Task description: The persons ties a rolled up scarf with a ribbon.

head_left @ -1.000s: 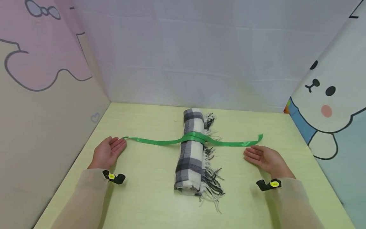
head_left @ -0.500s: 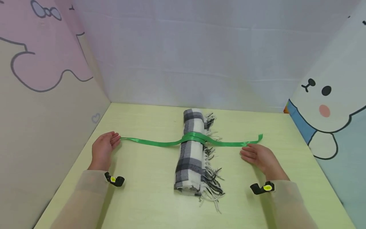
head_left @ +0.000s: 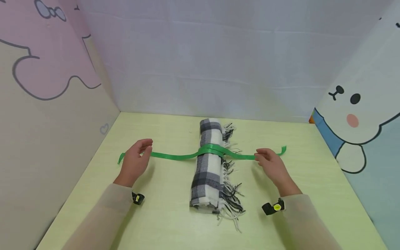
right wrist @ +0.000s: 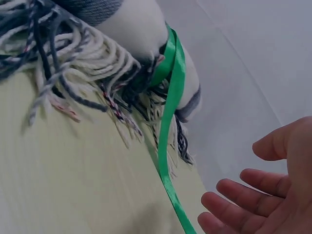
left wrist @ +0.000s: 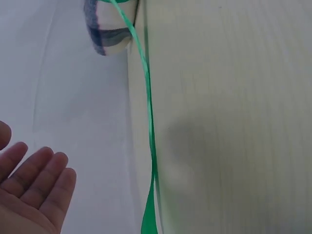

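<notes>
A rolled grey, black and white plaid scarf [head_left: 207, 177] lies lengthwise on the table, its fringe [head_left: 232, 198] spilling out to the right. Around its upper middle passes a green ribbon [head_left: 175, 157], whose two tails stretch left and right. Over the left tail hovers my left hand [head_left: 135, 160]; the left wrist view shows its fingers [left wrist: 58, 195] relaxed and apart from the ribbon. My right hand [head_left: 275, 170] hangs above the right tail and hides part of it. In the right wrist view its fingers [right wrist: 243, 195] are spread and hold nothing.
The pale yellow table [head_left: 168, 222] meets a white curtain [head_left: 200, 62] at the back. Printed cartoon panels close in the left side [head_left: 56, 139] and the right side [head_left: 368, 139]. A small black camera [head_left: 138, 198] sits on each wrist.
Both hands have moved inward toward the scarf, the left one farther. The left tail's end, formerly by the left fingertips, now shows beyond that hand. Scarf and ribbon lie nearly as before.
</notes>
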